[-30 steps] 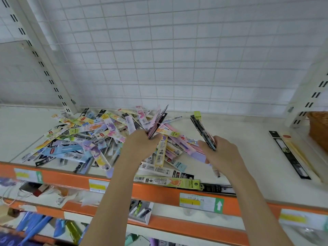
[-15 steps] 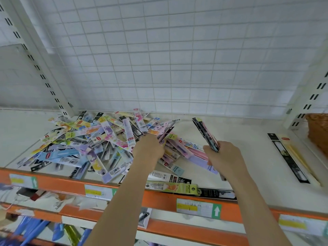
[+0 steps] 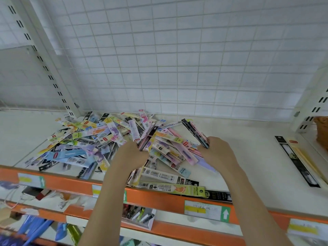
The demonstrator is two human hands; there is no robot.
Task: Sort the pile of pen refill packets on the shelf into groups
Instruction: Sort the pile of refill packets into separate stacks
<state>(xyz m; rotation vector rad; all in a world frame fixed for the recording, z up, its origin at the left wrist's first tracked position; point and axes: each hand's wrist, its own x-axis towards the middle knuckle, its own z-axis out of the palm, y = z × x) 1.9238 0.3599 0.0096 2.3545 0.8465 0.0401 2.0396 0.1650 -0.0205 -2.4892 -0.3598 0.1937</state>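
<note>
A loose pile of colourful pen refill packets (image 3: 92, 141) covers the left and middle of the white shelf (image 3: 248, 167). My left hand (image 3: 131, 153) rests in the middle of the pile and pinches a dark, pink-edged packet (image 3: 148, 137) that slants up from it. My right hand (image 3: 220, 153) is at the pile's right edge and grips a small stack of dark packets (image 3: 195, 133), held on edge and pointing away to the upper left. Two packets, a black packet (image 3: 296, 162) and a cream packet (image 3: 308, 160), lie side by side at the far right of the shelf.
The shelf has an orange front rail (image 3: 159, 197) with price labels; a green packet (image 3: 179, 189) and a black one lie along it. A white wire grid (image 3: 177, 59) backs the shelf. A wicker basket (image 3: 322, 132) stands at the right edge. More stock fills the shelves below.
My left hand has lowered its dark packet from upright to a low slant over the pile. My right hand keeps its stack. The camera has tilted slightly.
</note>
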